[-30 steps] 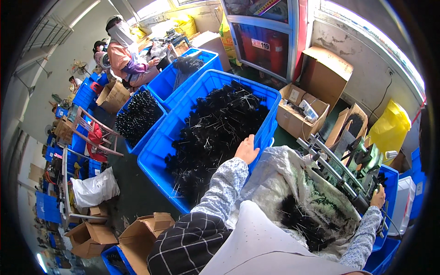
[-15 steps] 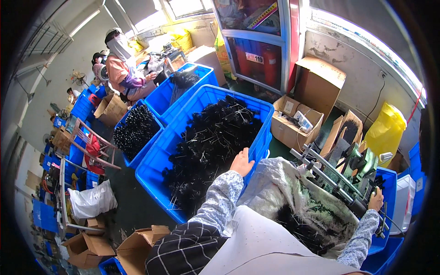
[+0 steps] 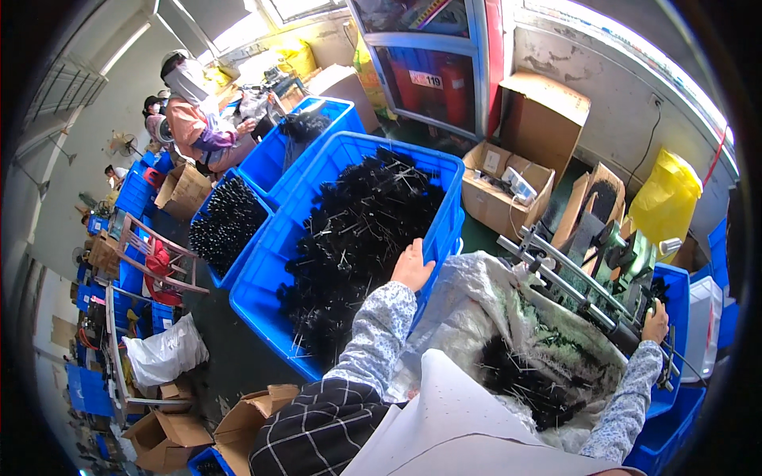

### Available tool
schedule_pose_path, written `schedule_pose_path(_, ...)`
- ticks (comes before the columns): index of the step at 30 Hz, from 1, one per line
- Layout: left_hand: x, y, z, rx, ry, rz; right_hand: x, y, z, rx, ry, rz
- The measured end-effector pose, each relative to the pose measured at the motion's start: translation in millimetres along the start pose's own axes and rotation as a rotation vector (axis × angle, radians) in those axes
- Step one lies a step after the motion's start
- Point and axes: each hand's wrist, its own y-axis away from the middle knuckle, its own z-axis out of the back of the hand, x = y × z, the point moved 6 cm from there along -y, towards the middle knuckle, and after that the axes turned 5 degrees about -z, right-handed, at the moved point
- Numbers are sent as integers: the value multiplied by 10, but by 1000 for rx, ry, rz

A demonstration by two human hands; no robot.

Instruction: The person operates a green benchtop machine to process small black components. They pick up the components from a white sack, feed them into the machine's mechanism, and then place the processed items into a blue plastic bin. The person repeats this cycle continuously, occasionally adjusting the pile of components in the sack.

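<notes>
While the big blue bin stands ahead of me and the metal machine at my right, the black brushes heaped in the bin seem best spared pressure, my left hand light at its edge, my right hand steady at the machine's end, though I cannot tell whether my half-curled fingers hold anything.

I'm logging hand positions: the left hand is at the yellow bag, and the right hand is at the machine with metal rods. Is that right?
No: the left hand is at the rim of the large blue bin of black bristly pieces, not at the yellow bag, as the head view shows. The right hand is at the machine with metal rods.
</notes>
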Motion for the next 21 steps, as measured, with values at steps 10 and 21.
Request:
schedule_pose_path(10,-82,14,66,10,-13,-3,-48,-22,-27,35,10,-18)
schedule_pose_path(21,-112,12,79,22,-23,19,-61,-30,-24,20,-37,-10)
